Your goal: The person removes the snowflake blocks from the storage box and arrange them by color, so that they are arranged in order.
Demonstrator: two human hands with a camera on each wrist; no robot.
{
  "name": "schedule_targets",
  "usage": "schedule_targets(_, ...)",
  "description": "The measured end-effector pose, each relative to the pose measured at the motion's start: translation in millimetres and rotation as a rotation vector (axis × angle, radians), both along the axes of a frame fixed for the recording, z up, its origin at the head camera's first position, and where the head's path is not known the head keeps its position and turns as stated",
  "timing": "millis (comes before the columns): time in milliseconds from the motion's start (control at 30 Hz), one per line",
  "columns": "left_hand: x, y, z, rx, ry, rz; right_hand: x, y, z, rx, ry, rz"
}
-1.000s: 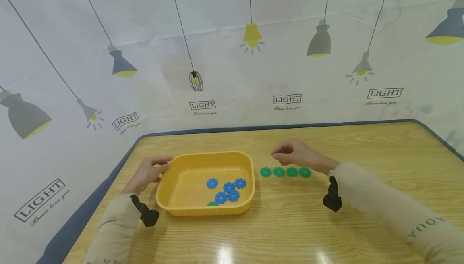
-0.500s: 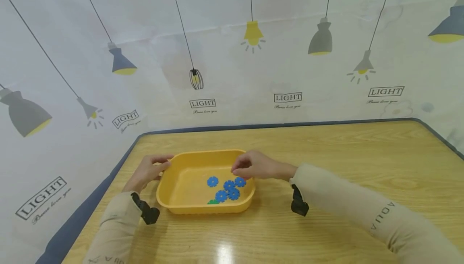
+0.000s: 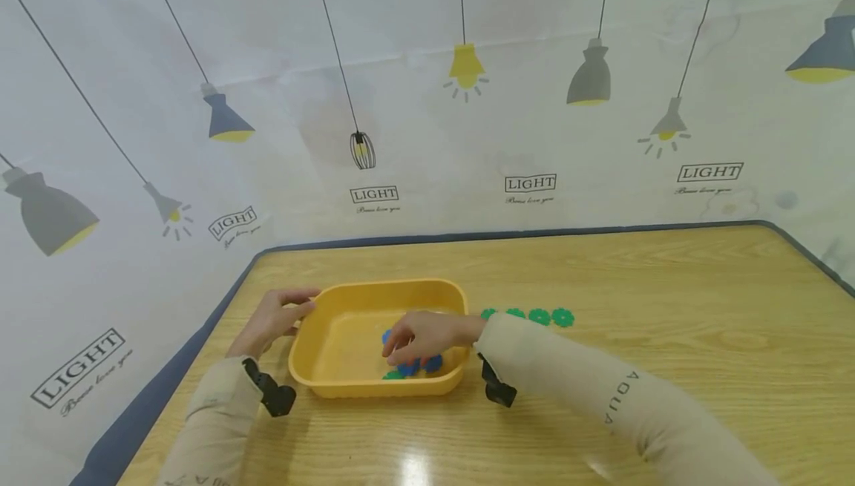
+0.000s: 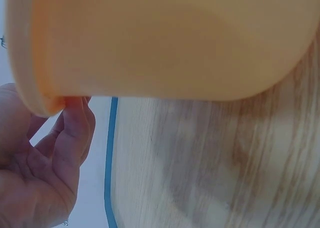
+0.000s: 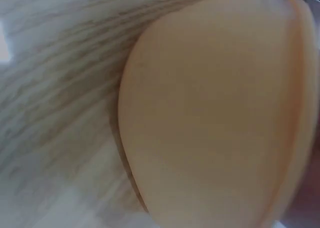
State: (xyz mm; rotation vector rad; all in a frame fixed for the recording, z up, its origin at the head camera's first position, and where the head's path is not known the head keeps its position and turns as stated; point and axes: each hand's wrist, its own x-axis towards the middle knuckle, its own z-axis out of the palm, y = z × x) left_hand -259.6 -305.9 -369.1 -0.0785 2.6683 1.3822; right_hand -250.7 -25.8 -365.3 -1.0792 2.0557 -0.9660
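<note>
Clearly, right hand (image 3: 427,332) overhangs tray (image 3: 347,330); sleeve (image 3: 568,363) reads "AQUA"; wall (image 3: 534,115), "LIGHT".

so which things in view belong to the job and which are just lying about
Seemingly in the job:
yellow tray, gripped by the left hand
blue pieces in it, by the right hand
green piece in it
row of four green pieces beside it

Just surroundings:
wooden table
lamp-print backdrop

Wall (image 3: 427,100): boxed "LIGHT" (image 3: 531,183) is repeating five times, cursive "love you" (image 3: 536,199) showing beneath
Right sleeve (image 3: 594,386): "AQUA" (image 3: 620,398) is running lengthwise
Left sleeve (image 3: 210,423): partial lettering (image 3: 212,480) is showing
</note>
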Motion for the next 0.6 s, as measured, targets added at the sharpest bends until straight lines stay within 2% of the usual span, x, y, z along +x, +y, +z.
schedule_targets(367,-0.3,0.8,-1.5,0.014,-0.009,0.004,2.4,-17,-18.7,0.015,0.034,-0.029)
schedule_targets(600,-1.7,-1.7,-2.2,0.016,-0.003,0.002,1.1,-19,-25.5,-0.015,0.044,0.022)
